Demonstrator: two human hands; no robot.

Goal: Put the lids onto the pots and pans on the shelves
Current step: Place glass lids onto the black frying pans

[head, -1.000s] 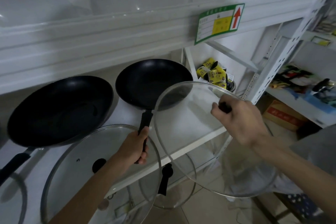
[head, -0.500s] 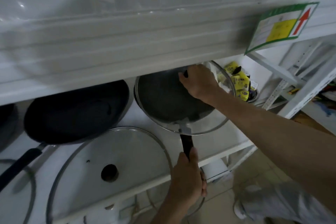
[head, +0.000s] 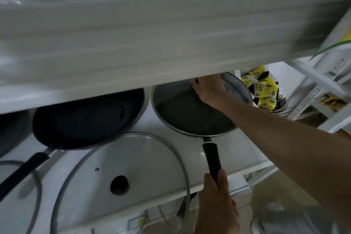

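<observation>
A small black frying pan (head: 182,119) sits on the white shelf (head: 252,165) with a glass lid (head: 237,87) lying over it. My right hand (head: 208,89) reaches under the upper shelf and grips the lid's black knob, mostly hidden by my fingers. My left hand (head: 216,203) holds the end of the pan's black handle (head: 211,157) at the shelf's front edge. To the left stands a larger black pan (head: 87,119) without a lid. A big glass lid (head: 121,176) with a dark knob lies flat in front of it.
The upper shelf's thick white edge (head: 152,43) hangs low over the pans. Another lid's rim (head: 36,178) shows at the far left. A metal bowl of yellow packets (head: 266,89) stands behind the small pan on the right. White rack posts (head: 311,93) rise at right.
My right hand carried the glass lid from the open air in front of the shelf onto the small pan. My left hand slid down to the handle's end. The view shifted left and closer.
</observation>
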